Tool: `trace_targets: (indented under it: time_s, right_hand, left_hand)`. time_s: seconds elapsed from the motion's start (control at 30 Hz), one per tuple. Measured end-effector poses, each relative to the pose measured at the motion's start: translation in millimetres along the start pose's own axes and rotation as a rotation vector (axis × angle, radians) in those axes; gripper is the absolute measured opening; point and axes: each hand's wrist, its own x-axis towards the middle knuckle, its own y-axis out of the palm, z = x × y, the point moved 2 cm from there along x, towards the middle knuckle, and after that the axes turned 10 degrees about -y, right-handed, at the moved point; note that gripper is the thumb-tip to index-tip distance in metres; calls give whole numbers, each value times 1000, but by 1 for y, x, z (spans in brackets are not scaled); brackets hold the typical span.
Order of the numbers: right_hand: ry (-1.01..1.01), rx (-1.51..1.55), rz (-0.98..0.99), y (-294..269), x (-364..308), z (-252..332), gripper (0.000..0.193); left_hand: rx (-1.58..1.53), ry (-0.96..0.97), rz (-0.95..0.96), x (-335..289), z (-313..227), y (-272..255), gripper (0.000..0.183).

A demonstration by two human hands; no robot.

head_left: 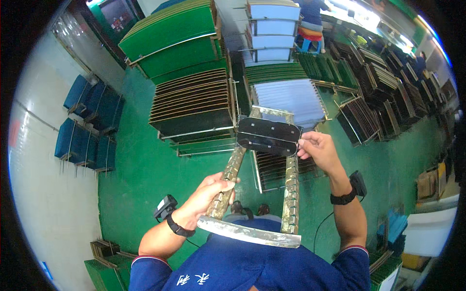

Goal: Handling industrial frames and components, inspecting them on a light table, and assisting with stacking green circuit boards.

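A metal frame [291, 199] with two notched side rails and a pale crossbar [250, 234] stretches out in front of my chest. My left hand [209, 196] is wrapped round its left rail. At the frame's far end, glossy black panels [267, 127] with small light squares lie across both rails, one edge overlapping the other. My right hand [318, 150] pinches the right end of the black panels between thumb and fingers. How the panels sit in the notches is too small to tell.
Racks of dark boards [191, 104] and green boards [170, 41] stand ahead to the left, with white-faced boards [289, 99] beside them. More dark racks [359, 119] fill the right. Blue racks [73, 140] line the left wall. A person [310, 12] sits at the back.
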Motion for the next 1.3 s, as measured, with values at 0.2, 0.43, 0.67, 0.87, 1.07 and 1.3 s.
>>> trace_targets:
  time_s: [0.2,0.43,0.67,0.87,1.07,1.3]
  right_hand:
    - [1,20,40,2,4,-5,14]
    - [-105,24,11,3,12,10,11]
    - [-223,233,-309,2,-2,17,12]
    - [-267,455,-540,32,-31,23,9]
    - [-329,411,-583,42,-61,24,8]
    - [-332,329,-553,49,-81,24,8]
  left_hand:
    - [-27,-4,-7,1,3,-1,40]
    - [-52,-5,-22,-5,-8,0,38]
    - [-38,8,-9,3,0,1,38]
    - [-73,98,-90,8,19,-2,38]
    - [-146,228,-160,6,22,3,28]
    - [35,488,-410,20,35,-11,28]
